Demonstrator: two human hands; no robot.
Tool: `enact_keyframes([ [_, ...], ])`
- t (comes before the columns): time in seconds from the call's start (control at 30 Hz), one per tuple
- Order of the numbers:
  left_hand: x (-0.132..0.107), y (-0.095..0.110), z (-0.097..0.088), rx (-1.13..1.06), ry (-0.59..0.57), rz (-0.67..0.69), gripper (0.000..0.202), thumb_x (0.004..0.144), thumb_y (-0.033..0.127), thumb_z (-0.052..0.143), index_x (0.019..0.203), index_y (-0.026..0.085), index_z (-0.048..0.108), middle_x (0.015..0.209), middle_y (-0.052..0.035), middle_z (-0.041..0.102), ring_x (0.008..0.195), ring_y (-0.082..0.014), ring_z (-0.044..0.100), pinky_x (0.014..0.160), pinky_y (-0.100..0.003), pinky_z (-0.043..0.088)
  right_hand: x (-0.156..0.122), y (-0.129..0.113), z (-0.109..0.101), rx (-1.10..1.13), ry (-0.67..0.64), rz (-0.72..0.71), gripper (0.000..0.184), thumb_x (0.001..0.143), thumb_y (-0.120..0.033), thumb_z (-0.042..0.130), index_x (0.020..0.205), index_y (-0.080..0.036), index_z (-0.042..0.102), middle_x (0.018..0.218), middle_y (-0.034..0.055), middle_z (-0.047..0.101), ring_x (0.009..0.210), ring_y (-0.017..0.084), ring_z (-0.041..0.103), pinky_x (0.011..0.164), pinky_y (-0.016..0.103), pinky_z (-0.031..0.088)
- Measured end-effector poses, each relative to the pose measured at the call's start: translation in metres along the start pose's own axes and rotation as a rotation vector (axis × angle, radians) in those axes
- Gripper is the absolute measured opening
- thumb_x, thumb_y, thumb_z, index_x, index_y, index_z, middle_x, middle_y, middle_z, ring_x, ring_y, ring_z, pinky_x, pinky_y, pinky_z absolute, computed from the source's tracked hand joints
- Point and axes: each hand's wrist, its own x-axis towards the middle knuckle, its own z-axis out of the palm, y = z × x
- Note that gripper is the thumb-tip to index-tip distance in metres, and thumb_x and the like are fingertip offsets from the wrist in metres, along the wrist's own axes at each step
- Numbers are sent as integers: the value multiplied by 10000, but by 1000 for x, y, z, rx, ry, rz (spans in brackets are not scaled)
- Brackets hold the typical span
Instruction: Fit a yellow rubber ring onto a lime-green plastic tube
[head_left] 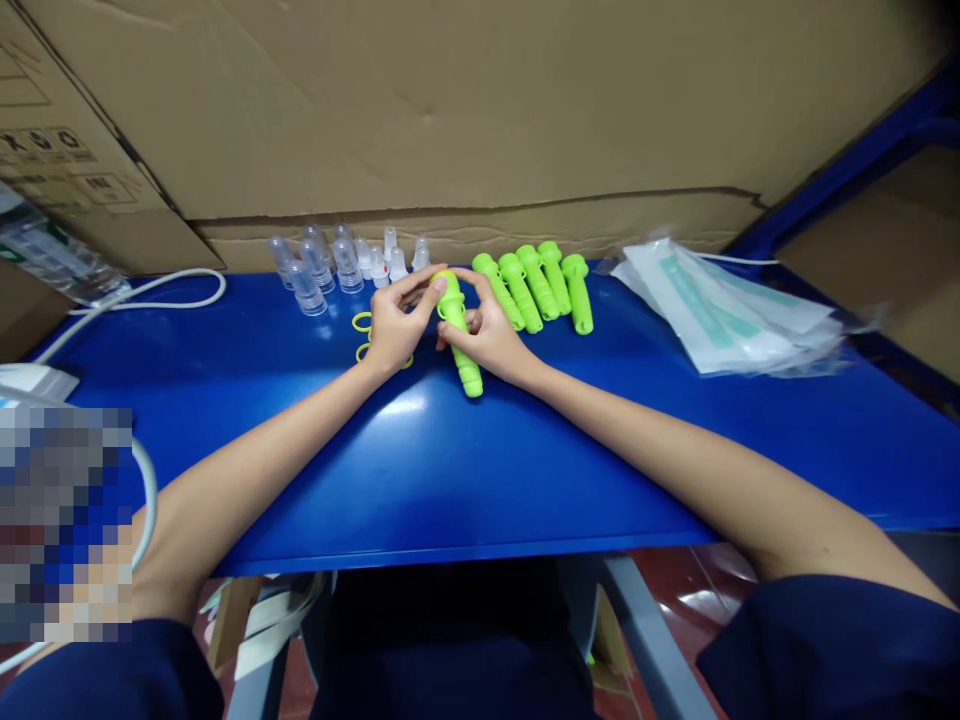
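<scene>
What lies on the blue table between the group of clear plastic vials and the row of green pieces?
In the head view, both hands, left hand and right hand, hold one green piece between the clear vials and the green row.

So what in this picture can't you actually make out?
All in the head view:
- Middle of the green plastic piece: wrapped by the right hand.
- Its top end: covered by the left hand fingers.
- Yellow rings: partly under the left hand, so their number is unclear.
- Clear caps: too small for detail.
- Print on the white packets: blurred.
- Lower left corner: pixelated block.
</scene>
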Motion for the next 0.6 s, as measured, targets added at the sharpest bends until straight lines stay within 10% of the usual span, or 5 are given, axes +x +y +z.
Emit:
enact_keyframes([
  [0.6,0,7,1,-52,96,-97,449,771,537,811,1060,194,815,1023,-66,808,916,-247,770,794,-356,657,0,4,1,40,79,-82,617,907,-472,643,1321,-250,243,779,-31,659,643,161,691,593,308,586],
])
